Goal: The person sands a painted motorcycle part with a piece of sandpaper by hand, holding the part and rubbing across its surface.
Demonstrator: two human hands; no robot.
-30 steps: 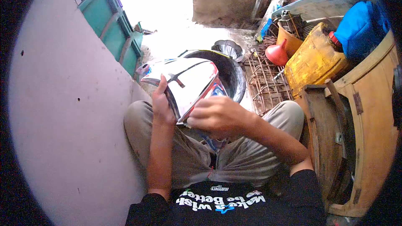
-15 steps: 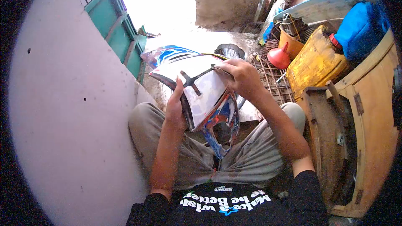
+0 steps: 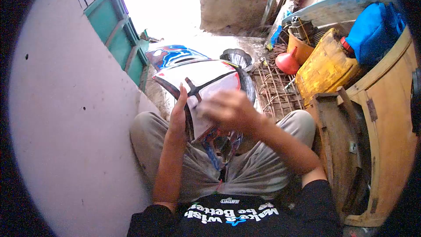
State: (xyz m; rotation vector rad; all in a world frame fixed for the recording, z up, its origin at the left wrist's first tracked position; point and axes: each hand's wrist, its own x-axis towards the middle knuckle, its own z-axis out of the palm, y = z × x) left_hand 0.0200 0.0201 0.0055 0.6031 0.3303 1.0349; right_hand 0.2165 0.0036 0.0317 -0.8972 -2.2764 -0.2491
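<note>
A glossy painted panel [image 3: 215,83], which looks like a motorcycle fairing, rests across my lap. It is white in the middle with a black cross-shaped mark [image 3: 195,90], and blue, red and white graphics [image 3: 177,56] cover its far end. My left hand [image 3: 177,116] grips the panel's left edge, thumb up along the white face. Over the panel's near right part is my right hand [image 3: 230,110], smeared by motion. Its fingers are blurred, so whether anything is in them does not show.
A white wall [image 3: 79,105] stands close on my left. To the right are a steel mesh [image 3: 276,87], a red funnel [image 3: 288,61], a dirty yellow jerrycan [image 3: 326,68] and wooden furniture [image 3: 381,118]. A black scalloped bowl [image 3: 237,58] sits beyond the panel.
My right hand has moved from the panel's far right corner, where it pinched a small dark piece, down toward me over the near part. My left hand keeps its grip.
</note>
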